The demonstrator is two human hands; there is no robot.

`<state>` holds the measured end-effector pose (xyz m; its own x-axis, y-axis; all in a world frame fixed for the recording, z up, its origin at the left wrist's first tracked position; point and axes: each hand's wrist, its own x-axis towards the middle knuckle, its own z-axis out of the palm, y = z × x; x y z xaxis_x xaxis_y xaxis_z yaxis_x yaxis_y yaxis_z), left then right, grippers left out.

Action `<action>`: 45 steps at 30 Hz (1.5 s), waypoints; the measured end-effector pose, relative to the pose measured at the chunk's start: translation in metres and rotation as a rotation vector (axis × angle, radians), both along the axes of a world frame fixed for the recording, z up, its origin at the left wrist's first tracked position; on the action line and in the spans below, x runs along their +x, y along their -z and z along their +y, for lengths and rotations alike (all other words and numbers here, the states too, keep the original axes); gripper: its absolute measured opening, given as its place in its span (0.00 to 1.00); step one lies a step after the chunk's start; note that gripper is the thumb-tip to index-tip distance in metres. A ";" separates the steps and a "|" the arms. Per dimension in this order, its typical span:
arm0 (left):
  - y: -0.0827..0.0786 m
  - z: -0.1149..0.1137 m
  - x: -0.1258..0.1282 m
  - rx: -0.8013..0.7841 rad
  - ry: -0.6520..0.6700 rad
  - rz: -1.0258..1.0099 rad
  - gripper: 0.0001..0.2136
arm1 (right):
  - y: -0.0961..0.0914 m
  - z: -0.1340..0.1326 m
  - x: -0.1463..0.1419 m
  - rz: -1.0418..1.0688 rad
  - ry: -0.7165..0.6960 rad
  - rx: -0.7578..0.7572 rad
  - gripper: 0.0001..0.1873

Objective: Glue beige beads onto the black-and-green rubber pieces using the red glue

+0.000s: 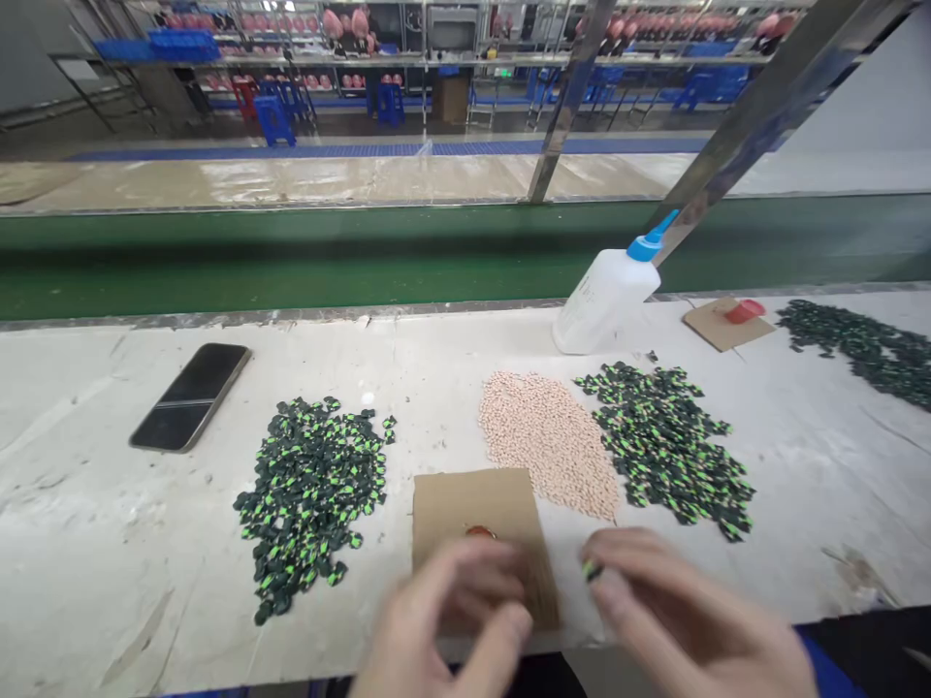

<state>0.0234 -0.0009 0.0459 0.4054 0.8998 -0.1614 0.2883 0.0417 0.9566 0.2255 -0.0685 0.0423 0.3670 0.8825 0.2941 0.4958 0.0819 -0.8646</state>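
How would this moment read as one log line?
left hand: over cardboard | right hand: pinching green-black piece | nearby: pale bead pile

The table [436,339] bears 1 phone [190,397], 1 bottle [603,302], 2 cardboard pieces [469,496] and 4 small-part piles [309,494].

The lone head-worn view looks forward and down over the desk [429,373], left hand [422,620] and right hand [702,616] close at its near edge, shelves [397,62] far beyond it.
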 end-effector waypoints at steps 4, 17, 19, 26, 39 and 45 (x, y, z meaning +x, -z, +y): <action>0.004 0.083 -0.018 0.642 0.032 0.602 0.18 | 0.028 0.018 0.066 -0.531 0.396 0.006 0.10; 0.003 0.141 -0.023 0.590 0.236 0.769 0.22 | 0.027 0.055 0.081 -0.746 0.030 -0.090 0.11; 0.000 0.145 -0.023 0.567 0.246 0.736 0.23 | 0.024 0.066 0.065 -0.748 -0.072 -0.125 0.10; -0.015 0.136 -0.029 0.461 0.085 0.521 0.20 | 0.031 0.087 0.051 -0.704 -0.165 -0.200 0.16; -0.027 0.070 -0.036 -0.072 -0.317 -0.043 0.15 | 0.007 0.056 0.043 0.180 0.003 -0.160 0.07; -0.038 0.018 0.013 0.206 -0.116 -0.217 0.10 | -0.004 0.025 -0.004 0.785 -0.081 -0.195 0.10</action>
<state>0.0364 0.0168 0.0835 0.3031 0.9468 0.1079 0.0809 -0.1384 0.9871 0.2217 -0.0439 0.0466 0.3352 0.9240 -0.1842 -0.2623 -0.0963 -0.9602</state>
